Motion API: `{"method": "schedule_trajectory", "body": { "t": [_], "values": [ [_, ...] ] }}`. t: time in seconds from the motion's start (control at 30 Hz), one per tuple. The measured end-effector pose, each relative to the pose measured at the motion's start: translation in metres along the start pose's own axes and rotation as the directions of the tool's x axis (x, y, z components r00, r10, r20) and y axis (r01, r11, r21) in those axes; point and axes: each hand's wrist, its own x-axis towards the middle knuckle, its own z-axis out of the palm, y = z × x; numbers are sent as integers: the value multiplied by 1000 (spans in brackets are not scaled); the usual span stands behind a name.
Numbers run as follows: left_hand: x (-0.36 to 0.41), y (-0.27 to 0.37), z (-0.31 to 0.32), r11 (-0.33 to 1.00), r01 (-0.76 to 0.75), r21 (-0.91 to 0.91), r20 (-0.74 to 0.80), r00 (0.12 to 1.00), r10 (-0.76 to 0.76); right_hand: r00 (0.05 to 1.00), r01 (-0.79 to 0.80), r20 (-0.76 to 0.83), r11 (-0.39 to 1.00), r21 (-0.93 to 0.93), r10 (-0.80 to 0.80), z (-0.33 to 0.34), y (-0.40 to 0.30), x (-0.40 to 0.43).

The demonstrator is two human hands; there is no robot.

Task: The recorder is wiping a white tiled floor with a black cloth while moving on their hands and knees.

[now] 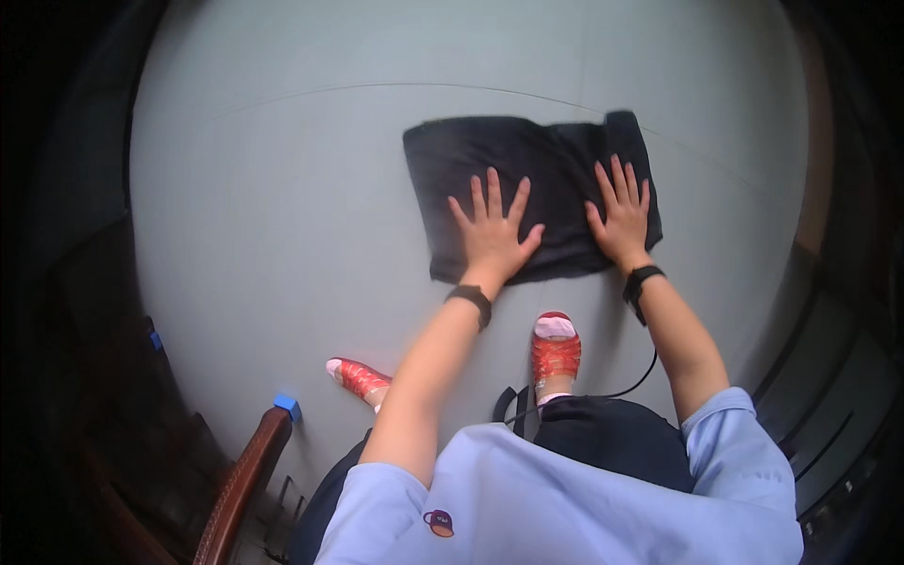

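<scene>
A black cloth (pixel 565 162) lies spread on the grey floor (pixel 282 212), roughly rectangular, with a few creases and its far right corner jutting out. Flat on its left half rests my left hand (pixel 494 229), palm down with the fingers spread wide. My right hand (pixel 623 215) presses on the cloth's right side, its fingers slightly apart and the thumb stretched out to the left. Neither hand grasps the fabric. Dark bands circle both wrists.
My feet, in red sandals (pixel 556 357), stand just below the cloth. At lower left is a carved brown wooden furniture leg (pixel 244 480) with a blue cap (pixel 287 407). A black cable (pixel 639 381) hangs by my right leg. Dark furniture lines both sides.
</scene>
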Motion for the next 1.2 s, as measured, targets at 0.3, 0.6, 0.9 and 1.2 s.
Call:
{"method": "schedule_trajectory", "body": {
  "t": [0.3,0.6,0.9,1.2],
  "values": [
    [-28,20,-18,985,-170,8,35,985,169,978,-206,-47,979,-5,205,-22,-20,-92],
    [-26,-6,-17,981,-177,83,32,984,175,978,-203,-53,979,1,203,-10,-22,-64],
    [7,-10,81,967,-239,90,-41,969,243,939,-256,-249,965,-50,236,88,23,-66],
    [-22,-16,180,976,-152,158,-217,959,185,930,-133,-363,973,-186,57,151,66,-53]
  ]
}}
